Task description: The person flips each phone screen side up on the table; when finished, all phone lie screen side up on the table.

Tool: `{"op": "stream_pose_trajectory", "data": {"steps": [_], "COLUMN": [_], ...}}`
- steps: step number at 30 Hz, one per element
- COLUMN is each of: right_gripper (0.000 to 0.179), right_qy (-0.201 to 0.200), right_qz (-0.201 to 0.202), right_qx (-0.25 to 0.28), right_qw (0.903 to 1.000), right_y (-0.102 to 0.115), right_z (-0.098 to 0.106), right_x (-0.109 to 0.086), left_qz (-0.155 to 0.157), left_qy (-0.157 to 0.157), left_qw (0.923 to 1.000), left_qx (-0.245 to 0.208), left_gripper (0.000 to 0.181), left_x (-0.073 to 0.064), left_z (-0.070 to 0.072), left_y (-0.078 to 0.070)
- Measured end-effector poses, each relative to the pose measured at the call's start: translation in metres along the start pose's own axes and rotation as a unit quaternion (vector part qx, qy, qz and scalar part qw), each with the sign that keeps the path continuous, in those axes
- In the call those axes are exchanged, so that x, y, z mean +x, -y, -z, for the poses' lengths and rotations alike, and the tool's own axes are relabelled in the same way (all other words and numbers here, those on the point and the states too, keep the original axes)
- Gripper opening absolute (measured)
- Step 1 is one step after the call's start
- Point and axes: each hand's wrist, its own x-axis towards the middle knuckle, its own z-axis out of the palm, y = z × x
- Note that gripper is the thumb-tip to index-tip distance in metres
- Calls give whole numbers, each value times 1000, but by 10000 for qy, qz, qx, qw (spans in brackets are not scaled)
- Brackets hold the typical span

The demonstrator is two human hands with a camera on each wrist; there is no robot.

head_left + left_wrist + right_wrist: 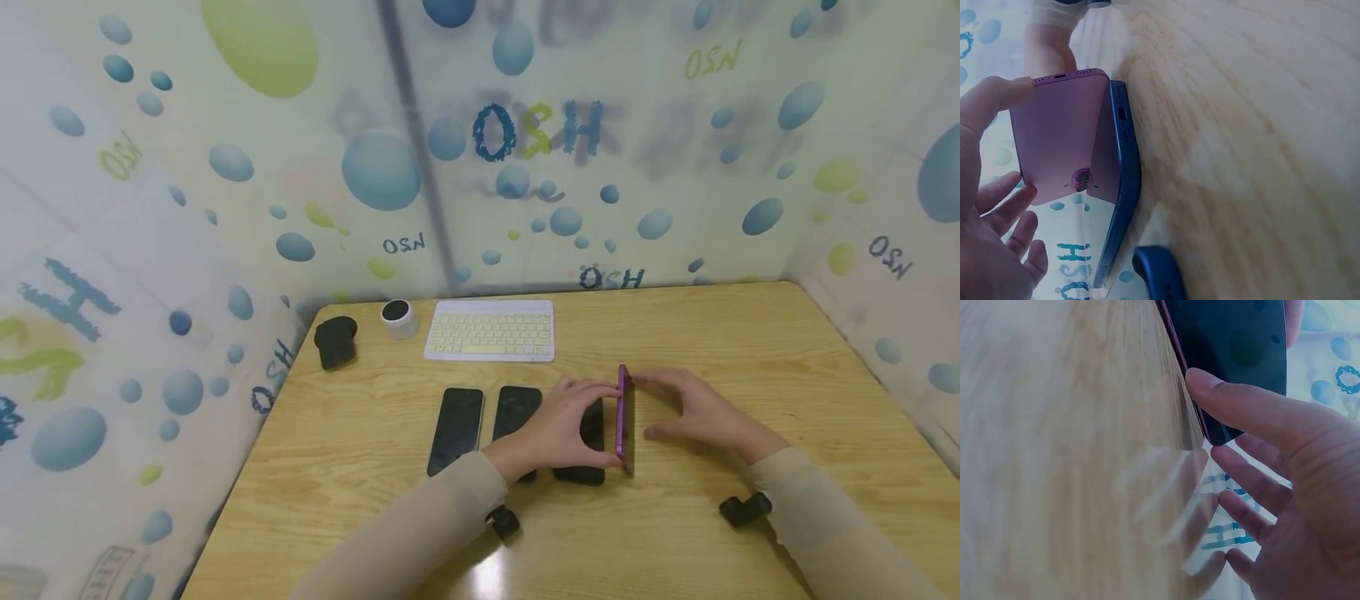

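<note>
A purple smartphone [620, 417] stands on its long edge on the table. My left hand [551, 425] grips it by its two short ends, thumb at the near end and fingers at the far end. The left wrist view shows its purple back and the camera lenses [1082, 180]. My right hand [697, 417] is on the screen side with thumb and fingers spread, index fingertip close to the far end. Beneath and beside my left hand lie three dark-screened phones in a row: a left one [456, 429], a middle one [517, 408] and a right one [591, 433], partly covered by the hand.
A white keyboard [491, 332] lies at the back of the wooden table [750, 342]. Left of it stand a white cylinder with a black top [400, 320] and a black object [336, 342]. Patterned walls [645, 167] enclose the back and sides.
</note>
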Motion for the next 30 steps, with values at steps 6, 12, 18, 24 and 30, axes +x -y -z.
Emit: {"op": "stream_pose_trajectory", "data": {"steps": [6, 12, 18, 24, 30], "right_gripper": [84, 79, 80, 80, 80], "right_qy": [4, -51, 126, 331, 415], "right_qz": [-62, 111, 5, -35, -15], "right_qx": [47, -376, -617, -739, -786], "right_qw": [10000, 9992, 9980, 9967, 9960], "right_y": [0, -4, -5, -4, -4], "right_z": [0, 8, 19, 24, 28], "right_x": [-3, -8, -14, -15, -15], "left_qz": [145, 463, 780, 763, 821], "left_qy": [-73, -33, 246, 331, 466], "left_qw": [9995, 9949, 9863, 9797, 9754], "left_qx": [253, 893, 1433, 1824, 1991], "left_gripper": [91, 91, 92, 93, 94], "left_x": [-4, -2, 1, 6, 10], "left_z": [-1, -10, -21, -27, -32], "left_y": [-4, -11, -15, -19, -24]}}
